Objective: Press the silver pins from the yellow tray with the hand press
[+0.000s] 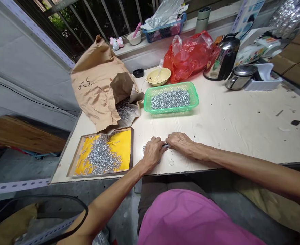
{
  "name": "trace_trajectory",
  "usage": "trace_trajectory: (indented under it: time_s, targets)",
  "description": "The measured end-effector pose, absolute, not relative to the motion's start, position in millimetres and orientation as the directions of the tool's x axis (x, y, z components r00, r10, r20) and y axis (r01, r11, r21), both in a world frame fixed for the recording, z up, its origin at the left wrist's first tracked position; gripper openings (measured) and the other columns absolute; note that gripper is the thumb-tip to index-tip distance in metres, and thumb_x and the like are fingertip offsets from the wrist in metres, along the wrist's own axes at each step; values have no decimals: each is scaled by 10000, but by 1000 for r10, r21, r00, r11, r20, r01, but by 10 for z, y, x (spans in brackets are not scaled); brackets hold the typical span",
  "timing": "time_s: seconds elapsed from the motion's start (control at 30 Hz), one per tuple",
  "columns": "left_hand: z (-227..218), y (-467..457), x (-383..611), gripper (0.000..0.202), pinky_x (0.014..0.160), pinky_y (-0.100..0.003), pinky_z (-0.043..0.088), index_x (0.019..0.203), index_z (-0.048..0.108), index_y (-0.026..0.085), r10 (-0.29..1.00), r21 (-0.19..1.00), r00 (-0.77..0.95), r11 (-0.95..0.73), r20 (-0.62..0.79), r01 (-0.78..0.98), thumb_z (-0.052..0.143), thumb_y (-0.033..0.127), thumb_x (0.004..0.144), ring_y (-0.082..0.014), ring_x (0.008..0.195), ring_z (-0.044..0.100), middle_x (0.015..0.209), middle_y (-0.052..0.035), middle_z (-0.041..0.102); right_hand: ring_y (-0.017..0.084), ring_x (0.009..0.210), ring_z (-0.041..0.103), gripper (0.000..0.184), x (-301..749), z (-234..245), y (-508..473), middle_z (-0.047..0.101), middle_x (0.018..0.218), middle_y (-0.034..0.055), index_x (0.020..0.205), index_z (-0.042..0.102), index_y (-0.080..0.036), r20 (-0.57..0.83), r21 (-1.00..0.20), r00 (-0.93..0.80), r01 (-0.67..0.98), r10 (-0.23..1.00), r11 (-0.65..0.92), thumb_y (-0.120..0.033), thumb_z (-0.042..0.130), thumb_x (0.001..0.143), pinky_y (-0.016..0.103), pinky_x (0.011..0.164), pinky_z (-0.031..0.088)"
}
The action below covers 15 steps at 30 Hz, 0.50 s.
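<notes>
My left hand (153, 152) and my right hand (179, 142) rest together on the pale table (241, 129) near its front edge, fingers curled around a small dark metal piece (165, 146) between them. Most of that piece is hidden by my fingers. To the left lies a yellow-bottomed flat tray (123, 143) with a heap of small silver screws (101, 158). Behind my hands stands a green plastic basket (170, 100) filled with more silver screws.
A torn brown paper bag (98, 85) spilling screws sits at the back left. Further back are a yellow bowl (158, 76), a red plastic bag (190, 56), a steel kettle (223, 58), a lidded steel pot (240, 76) and a white container (266, 76).
</notes>
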<state>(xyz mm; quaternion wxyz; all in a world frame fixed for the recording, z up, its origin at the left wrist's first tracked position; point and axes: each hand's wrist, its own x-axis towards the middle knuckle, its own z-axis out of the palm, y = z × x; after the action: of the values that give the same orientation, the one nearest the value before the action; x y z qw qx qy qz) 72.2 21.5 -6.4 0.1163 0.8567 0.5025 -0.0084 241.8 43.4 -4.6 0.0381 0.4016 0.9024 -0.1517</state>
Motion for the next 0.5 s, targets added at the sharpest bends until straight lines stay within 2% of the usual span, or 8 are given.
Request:
trace_trajectory:
  time_s: [0.1,0.17,0.23,0.3,0.37,0.5]
  targets:
    - [-87,179,716,265,813,-358,463,1084,577,183,883,200,461,-437,-90,877,561,335,867,-226,972,514,999,-68,600,232,908,534,169,2459,8,471,612,969,112,976,611,-137,-146,-228,-675,734,723,640,-248,564,858,319,741,396]
    - [-132,97,730,359,893,-403,457,1187,516,164,907,223,420,-405,-26,887,563,316,865,-248,1089,502,1167,-110,572,258,962,513,342,2524,10,523,594,1028,133,1056,591,-124,-97,-252,-696,709,712,659,-337,656,796,337,783,405]
    - [-204,-39,770,389,994,-447,410,1238,476,128,915,246,401,-399,47,883,538,258,877,-276,1238,434,1326,-164,487,270,994,505,488,2597,-22,585,581,1070,150,1122,569,-108,-68,-313,-736,656,673,686,-443,662,779,352,822,406]
    - [-290,-205,838,409,1052,-477,362,1275,446,107,909,275,404,-416,102,867,509,225,889,-295,1345,331,1406,-197,414,255,997,515,445,2647,-82,636,584,1074,149,1136,572,-111,-40,-379,-771,601,636,704,-457,560,855,347,846,401]
    - [-368,-363,922,444,1068,-498,345,1310,419,123,901,312,416,-433,124,846,508,254,894,-297,1385,267,1431,-189,394,235,990,521,337,2654,-159,676,593,1050,136,1113,594,-130,0,-398,-765,590,644,702,-372,463,920,333,843,397]
    - [-447,-553,1042,473,1110,-530,267,1337,399,170,892,359,431,-450,135,818,483,355,910,-286,1388,269,1425,-132,428,224,924,511,242,2568,-294,820,605,951,109,962,639,-145,67,-291,-693,675,718,678,-262,429,927,323,799,385]
